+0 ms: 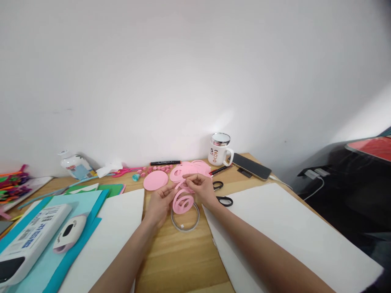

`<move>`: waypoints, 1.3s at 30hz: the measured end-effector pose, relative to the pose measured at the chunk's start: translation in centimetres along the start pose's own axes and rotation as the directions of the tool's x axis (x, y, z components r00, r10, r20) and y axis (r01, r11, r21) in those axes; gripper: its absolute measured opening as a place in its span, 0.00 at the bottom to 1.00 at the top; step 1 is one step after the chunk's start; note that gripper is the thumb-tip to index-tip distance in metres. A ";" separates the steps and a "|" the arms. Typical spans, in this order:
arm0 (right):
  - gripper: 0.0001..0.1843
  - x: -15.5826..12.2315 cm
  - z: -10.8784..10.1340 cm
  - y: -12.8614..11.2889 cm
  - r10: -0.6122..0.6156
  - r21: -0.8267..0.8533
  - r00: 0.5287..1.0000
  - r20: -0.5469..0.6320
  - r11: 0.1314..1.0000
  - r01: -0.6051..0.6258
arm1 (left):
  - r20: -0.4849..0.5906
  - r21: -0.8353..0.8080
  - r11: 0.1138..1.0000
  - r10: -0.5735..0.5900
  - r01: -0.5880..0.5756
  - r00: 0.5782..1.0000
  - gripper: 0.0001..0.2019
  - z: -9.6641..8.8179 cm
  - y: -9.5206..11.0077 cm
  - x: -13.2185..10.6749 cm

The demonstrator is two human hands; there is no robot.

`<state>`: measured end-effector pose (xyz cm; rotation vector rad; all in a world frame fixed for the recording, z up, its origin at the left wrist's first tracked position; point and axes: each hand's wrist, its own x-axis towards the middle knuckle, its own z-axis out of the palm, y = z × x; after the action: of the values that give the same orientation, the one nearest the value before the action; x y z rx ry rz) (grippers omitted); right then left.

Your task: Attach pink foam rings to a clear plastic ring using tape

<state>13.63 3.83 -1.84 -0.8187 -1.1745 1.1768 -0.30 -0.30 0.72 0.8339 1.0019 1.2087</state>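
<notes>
A pink spiral strip [183,201] cut from a foam circle hangs between my two hands above the wooden table [183,256]. My left hand [160,203] pinches the strip's outer part from the left. My right hand [200,187] pinches its upper end with thumb and fingers closed. Under the spiral lies a clear tape ring [185,225]. Behind the hands sit flat pink circles [155,180] and more pink cut discs [191,169]. Black-handled scissors [224,199] lie just right of my right hand.
White sheets lie at right [290,232] and left [113,228], with teal sheets [76,203] and a white box [33,238] further left. A mug [219,149], a phone [251,166], a black marker [165,163] and pink scissors [126,171] stand near the wall.
</notes>
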 end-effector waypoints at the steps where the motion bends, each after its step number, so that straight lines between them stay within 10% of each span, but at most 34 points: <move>1: 0.07 0.1 -0.1 0.1 0.016 0.026 1.000 0.001 1.000 -0.016 | -0.019 0.017 1.000 0.006 -0.005 1.000 0.23 0.0 -0.1 0.0; 39: 0.09 1.1 -0.7 1.2 0.261 0.289 0.953 0.152 0.911 -0.295 | -0.075 -0.024 1.000 0.017 -0.019 0.997 0.17 -0.6 0.1 0.4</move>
<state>13.97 5.25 -2.83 -0.7008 -0.9460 1.6150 -0.91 0.13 0.57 0.7851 1.0401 1.2730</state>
